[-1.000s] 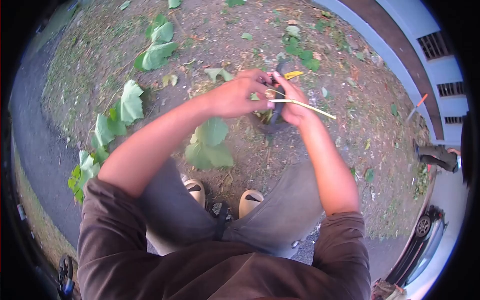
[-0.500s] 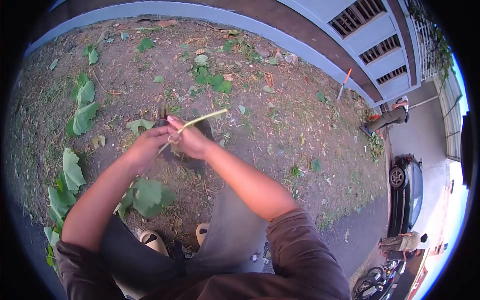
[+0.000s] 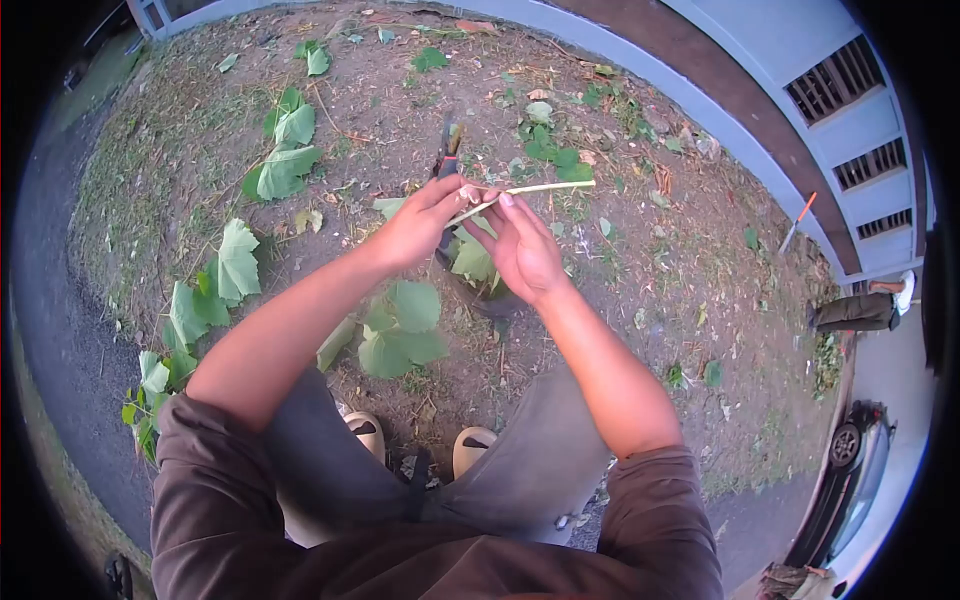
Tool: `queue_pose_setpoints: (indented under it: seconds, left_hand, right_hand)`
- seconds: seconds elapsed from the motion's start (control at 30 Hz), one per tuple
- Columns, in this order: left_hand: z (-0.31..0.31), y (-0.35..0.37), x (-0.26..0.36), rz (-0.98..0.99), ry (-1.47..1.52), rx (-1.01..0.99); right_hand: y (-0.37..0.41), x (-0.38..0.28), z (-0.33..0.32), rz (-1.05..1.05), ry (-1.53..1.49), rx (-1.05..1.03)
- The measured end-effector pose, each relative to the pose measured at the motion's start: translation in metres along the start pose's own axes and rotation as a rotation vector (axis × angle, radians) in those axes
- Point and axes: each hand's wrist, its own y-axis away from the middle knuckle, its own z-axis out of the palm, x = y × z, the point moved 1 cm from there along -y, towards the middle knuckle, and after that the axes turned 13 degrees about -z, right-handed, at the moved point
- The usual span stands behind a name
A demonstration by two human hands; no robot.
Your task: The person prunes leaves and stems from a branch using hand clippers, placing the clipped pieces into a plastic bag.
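Note:
My left hand (image 3: 425,222) is closed, its thumb and fingertips pinching a thin pale-green stem (image 3: 562,187). My right hand (image 3: 528,248) meets it from the other side, fingertips pressed on the same stem near its middle. The free end of the stem points right. A green leaf (image 3: 474,260) shows below, between the hands. Just beyond my left fingers, a dark tool with a red band (image 3: 449,165) stands out, its lower part hidden behind the hand. Larger lobed leaves (image 3: 402,335) lie in front of my sandals.
A trail of big green leaves (image 3: 238,262) runs along the left over dirt and dry grass. An orange-handled tool (image 3: 806,208) leans by the wall (image 3: 715,120). Further right are a standing person (image 3: 858,312) and a dark car (image 3: 846,470).
My view has turned, so the scene sits further right. My hands have drawn slightly apart along the stem, which now lies nearer level. The leaf below them has come into sight.

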Motion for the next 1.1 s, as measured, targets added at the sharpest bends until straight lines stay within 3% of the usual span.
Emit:
queue_pose_setpoints:
  seconds: [0.1, 0.17, 0.2, 0.23, 0.3, 0.37, 0.43, 0.47, 0.53, 0.63, 0.77, 0.97, 1.1]
  left_hand:
    - [-0.017, 0.0, 0.009, 0.006, -0.01, 0.052]
    - [-0.036, -0.003, 0.011, 0.056, 0.005, 0.227]
    - [-0.045, -0.005, 0.013, 0.051, 0.002, 0.234]
    - [-0.054, -0.006, 0.015, 0.08, 0.129, 0.314]
    - [-0.071, -0.004, 0.02, 0.108, 0.253, 0.412]
    - [-0.092, 0.001, 0.025, -0.031, 0.33, 0.497]
    - [-0.109, 0.004, 0.021, -0.103, 0.293, 0.563]
    - [-0.109, 0.008, 0.021, -0.103, 0.275, 0.499]
    - [-0.102, 0.014, 0.026, -0.017, 0.206, 0.446]
    - [-0.097, 0.02, 0.045, 0.118, 0.176, 0.393]
    - [-0.079, 0.038, 0.07, 0.41, 0.196, 0.392]
    - [-0.081, 0.059, 0.091, 0.299, 0.269, 0.392]
    - [-0.069, 0.069, 0.081, 0.245, 0.372, 0.304]
  right_hand:
    - [-0.002, -0.002, -0.006, -0.006, -0.12, 0.007]
    - [-0.001, -0.005, -0.012, -0.014, -0.194, 0.051]
    - [0.0, -0.009, -0.001, 0.021, -0.194, 0.209]
    - [0.002, -0.016, 0.003, 0.027, -0.197, 0.205]
    - [0.008, -0.029, 0.004, 0.286, 0.167, -0.005]
    - [0.01, -0.028, 0.006, 0.34, 0.251, -0.037]
    - [0.01, -0.031, 0.003, 0.317, 0.487, 0.119]
    - [0.01, -0.029, 0.0, 0.324, 0.478, 0.097]
    - [0.005, -0.032, -0.012, 0.036, 0.637, 0.307]
    - [-0.003, -0.052, -0.01, -0.12, 0.444, 0.341]
    - [-0.005, -0.043, -0.007, -0.169, 0.315, 0.177]
    - [-0.002, -0.031, 0.032, -0.142, 0.422, 0.036]
    - [-0.004, -0.032, 0.046, -0.115, 0.462, 0.081]
